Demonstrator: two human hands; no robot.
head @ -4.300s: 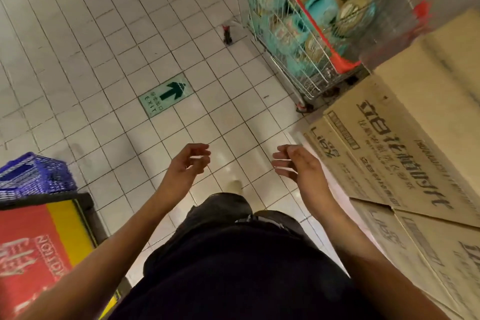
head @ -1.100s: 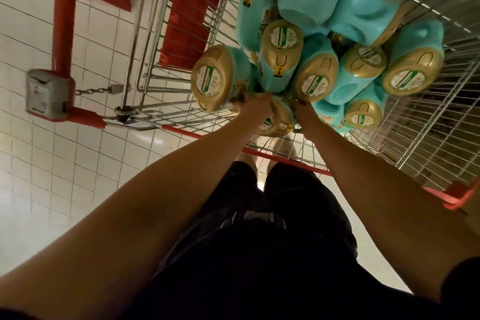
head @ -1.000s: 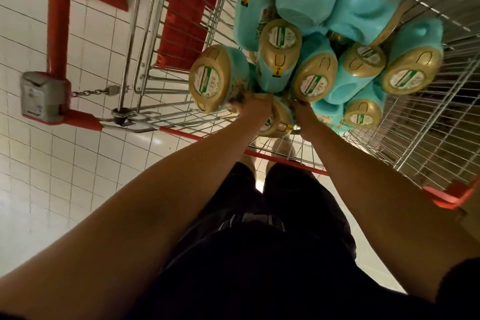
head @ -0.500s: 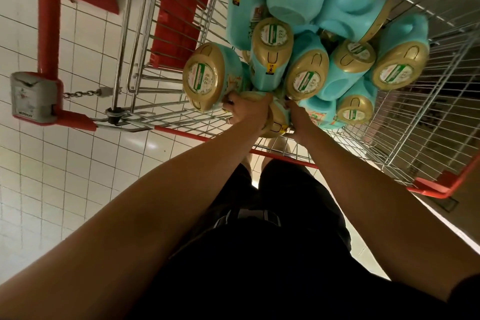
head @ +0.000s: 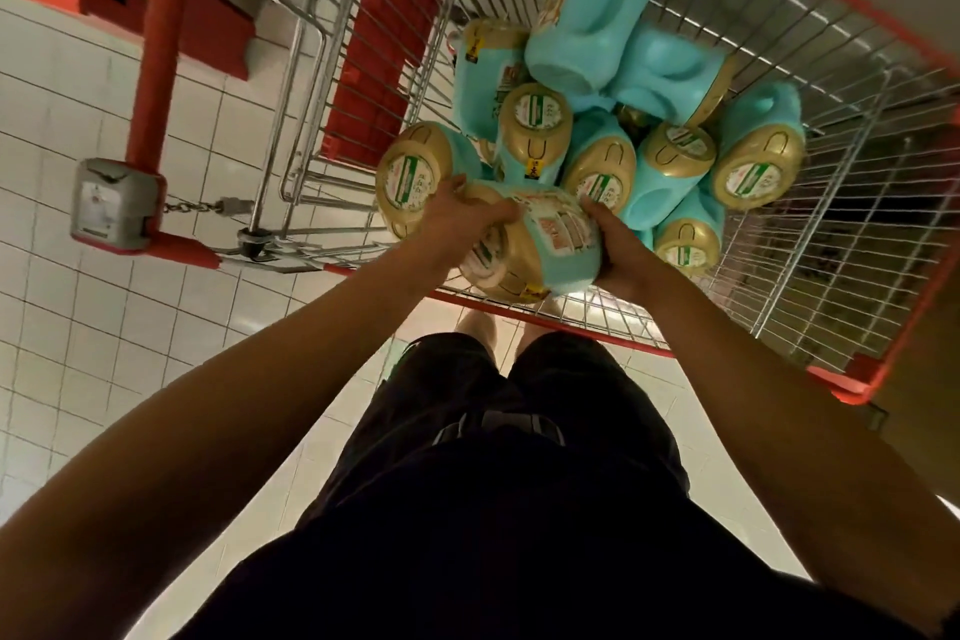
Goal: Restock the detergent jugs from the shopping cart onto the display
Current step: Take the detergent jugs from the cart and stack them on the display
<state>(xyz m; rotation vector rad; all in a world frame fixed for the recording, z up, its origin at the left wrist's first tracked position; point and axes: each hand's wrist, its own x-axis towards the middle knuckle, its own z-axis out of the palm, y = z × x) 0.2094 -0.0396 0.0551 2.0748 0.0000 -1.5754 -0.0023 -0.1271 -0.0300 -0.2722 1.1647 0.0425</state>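
Head view, looking straight down: both arms reach forward over the near red rim of the shopping cart point(head: 545, 322), elbows nearly straight. Between the hands is one teal detergent jug point(head: 540, 244), tipped on its side with its gold cap end towards the person. The left hand point(head: 462, 218) lies over the jug's top with fingers curled across the label. The right hand point(head: 618, 250) cups its right side from below. I judge that two hands are used because the jug is bulky and probably heavy. The other jugs point(head: 670, 161) lie heaped in the cart just beyond, caps mostly facing up. To the left, the coin lock point(head: 111, 203) hangs over the white tiled floor point(head: 78, 327). No display is in sight.
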